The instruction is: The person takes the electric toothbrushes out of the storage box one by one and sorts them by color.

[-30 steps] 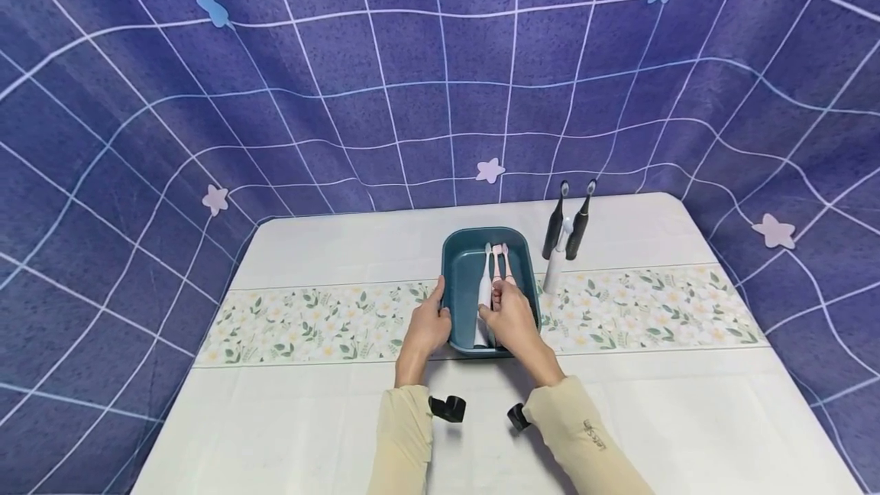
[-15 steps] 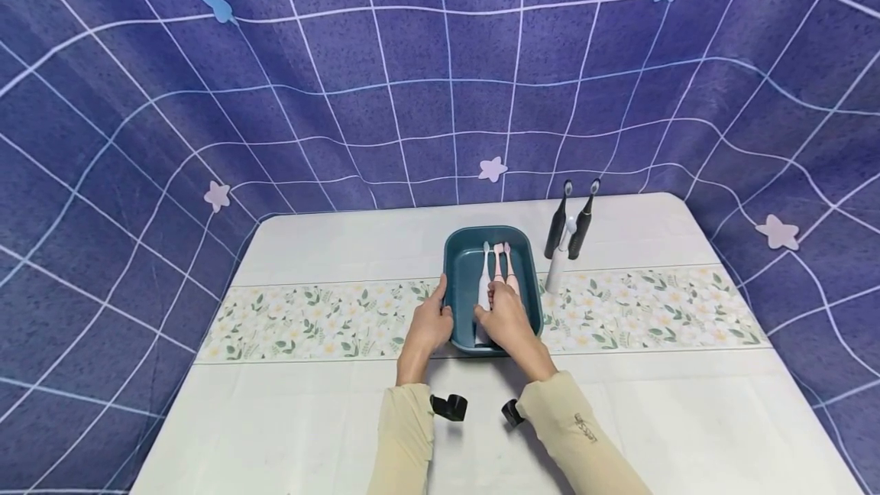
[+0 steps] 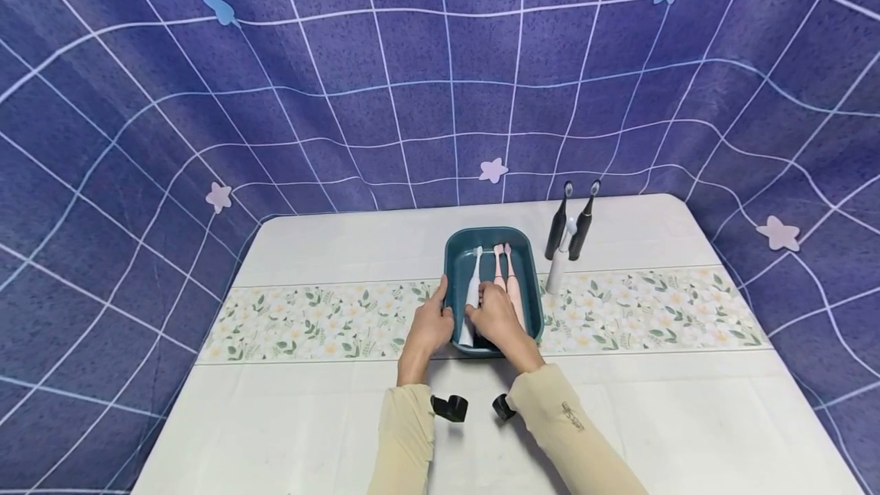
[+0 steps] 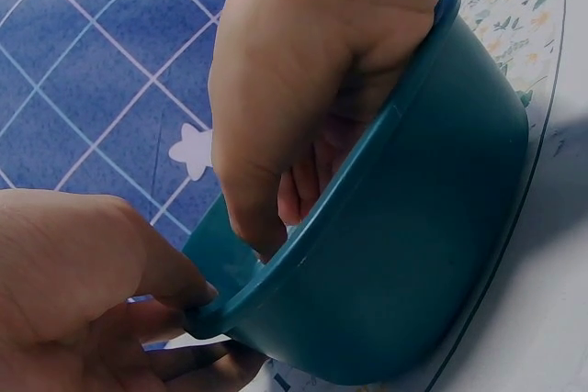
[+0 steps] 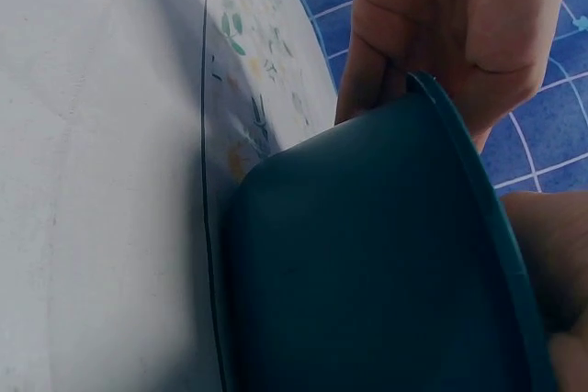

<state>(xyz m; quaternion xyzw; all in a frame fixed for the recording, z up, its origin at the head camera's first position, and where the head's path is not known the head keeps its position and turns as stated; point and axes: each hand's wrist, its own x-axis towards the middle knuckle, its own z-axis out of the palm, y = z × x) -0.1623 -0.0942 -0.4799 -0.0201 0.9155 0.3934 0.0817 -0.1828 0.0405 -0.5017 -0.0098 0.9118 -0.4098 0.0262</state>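
Note:
A dark teal plastic basin stands on the table, holding three electric toothbrushes. My left hand grips its left rim; the left wrist view shows the thumb inside and the fingers outside the wall. Reaching into the basin, my right hand pinches the body of a white electric toothbrush, whose head points away from me. Two pink electric toothbrushes, one nearer the middle and another nearer the right wall, lie beside it, partly behind my right hand. In the left wrist view the basin wall hides the right fingertips' contact.
Right of the basin stand two black electric toothbrushes, one left of the other, with a white upright toothbrush in front. A floral strip crosses the white table. A blue gridded curtain hangs behind.
The white toothbrush in the basin has shifted left, away from the pink ones, with my right hand on it. More of the right pink toothbrush shows. My left hand stays on the rim.

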